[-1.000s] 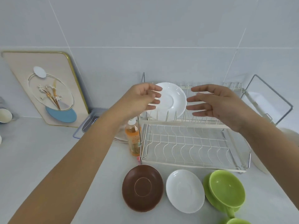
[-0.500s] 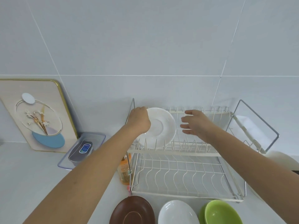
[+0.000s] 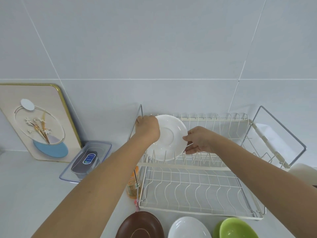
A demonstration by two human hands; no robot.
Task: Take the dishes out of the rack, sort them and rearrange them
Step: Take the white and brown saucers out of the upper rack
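Observation:
A white saucer stands on edge at the left end of the upper tier of the cream wire dish rack. My left hand grips the saucer's left rim, beside the rack's metal end frame. My right hand pinches its right rim between thumb and fingers. The rack's lower tier holds nothing. On the counter in front of the rack lie a brown saucer, a white saucer and a green cup on a green saucer.
An orange soap bottle stands against the rack's left side. A clear plastic box and a decorated board sit at the left against the tiled wall. A wire holder hangs off the rack's right end.
Both hands reached forward to the rack's upper tier. The left hand closed on the saucer's left rim, then the right hand closed on its right rim. The view tilted upward.

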